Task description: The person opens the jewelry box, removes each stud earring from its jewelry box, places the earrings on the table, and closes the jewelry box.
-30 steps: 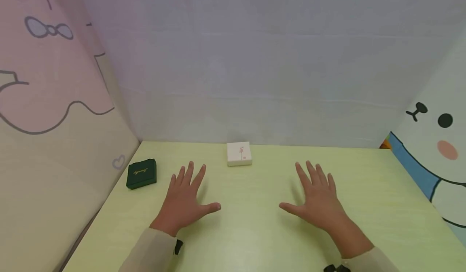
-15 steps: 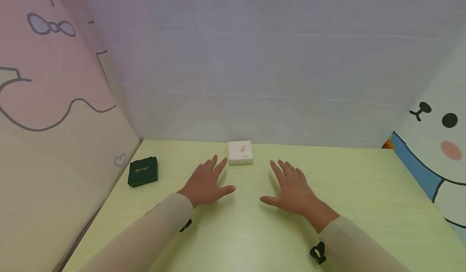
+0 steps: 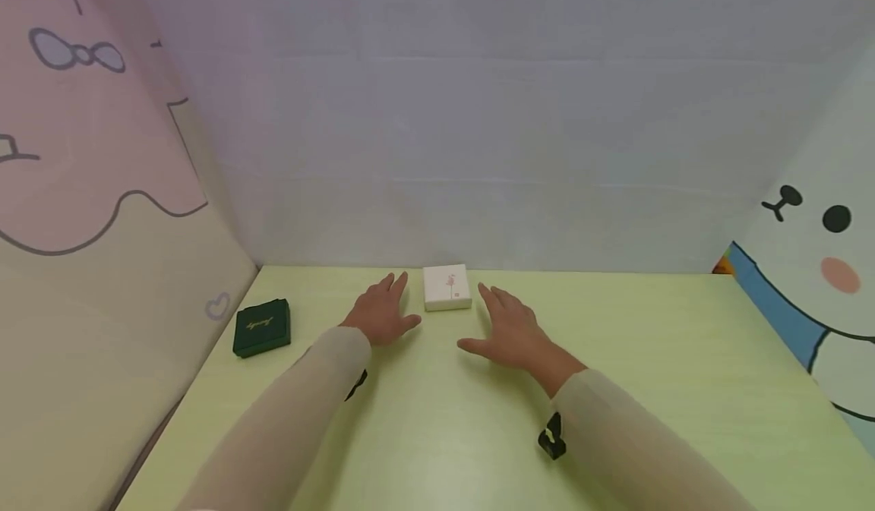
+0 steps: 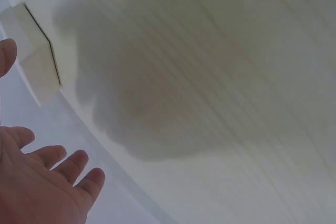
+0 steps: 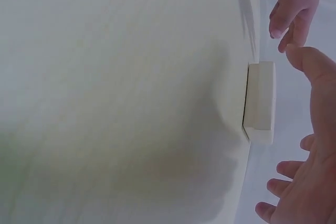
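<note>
Box (image 3: 447, 288) on table (image 3: 649, 359) before back wall (image 3: 437, 131), second box (image 3: 263, 328) at left

Through my remote feed I see a closed white box (image 3: 447, 289) lying flat near the back edge of the pale-green table (image 3: 424, 435), a small pink motif on top. The left hand (image 3: 378, 313) and right hand (image 3: 511, 332) flank it, just apart.
</note>
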`<state>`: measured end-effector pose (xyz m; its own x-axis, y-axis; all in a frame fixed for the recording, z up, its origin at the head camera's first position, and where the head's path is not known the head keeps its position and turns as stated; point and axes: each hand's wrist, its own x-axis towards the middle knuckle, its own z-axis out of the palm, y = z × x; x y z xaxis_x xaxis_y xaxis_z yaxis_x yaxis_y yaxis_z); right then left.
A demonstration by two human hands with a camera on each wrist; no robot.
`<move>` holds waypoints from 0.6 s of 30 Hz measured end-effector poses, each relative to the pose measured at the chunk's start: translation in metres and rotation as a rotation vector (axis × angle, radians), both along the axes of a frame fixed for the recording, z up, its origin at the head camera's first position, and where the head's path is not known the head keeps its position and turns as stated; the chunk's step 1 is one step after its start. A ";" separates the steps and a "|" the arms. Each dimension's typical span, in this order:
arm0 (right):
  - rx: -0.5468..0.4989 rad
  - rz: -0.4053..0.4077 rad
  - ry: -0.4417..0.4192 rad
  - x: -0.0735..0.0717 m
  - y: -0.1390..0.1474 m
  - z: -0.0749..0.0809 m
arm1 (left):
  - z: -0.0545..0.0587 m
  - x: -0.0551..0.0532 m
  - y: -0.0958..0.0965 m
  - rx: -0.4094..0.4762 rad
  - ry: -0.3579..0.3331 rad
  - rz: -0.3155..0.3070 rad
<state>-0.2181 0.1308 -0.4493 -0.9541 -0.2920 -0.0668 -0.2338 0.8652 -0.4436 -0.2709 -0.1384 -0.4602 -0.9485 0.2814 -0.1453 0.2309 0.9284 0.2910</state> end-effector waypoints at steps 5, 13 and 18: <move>-0.022 -0.005 -0.036 -0.021 -0.013 0.000 | 0.004 -0.014 0.004 0.095 -0.056 0.080; -0.052 -0.029 -0.019 -0.057 -0.024 -0.013 | 0.015 -0.028 0.009 0.171 -0.077 0.082; -0.140 -0.059 -0.017 -0.069 -0.021 -0.022 | 0.018 -0.031 0.011 0.226 -0.140 0.069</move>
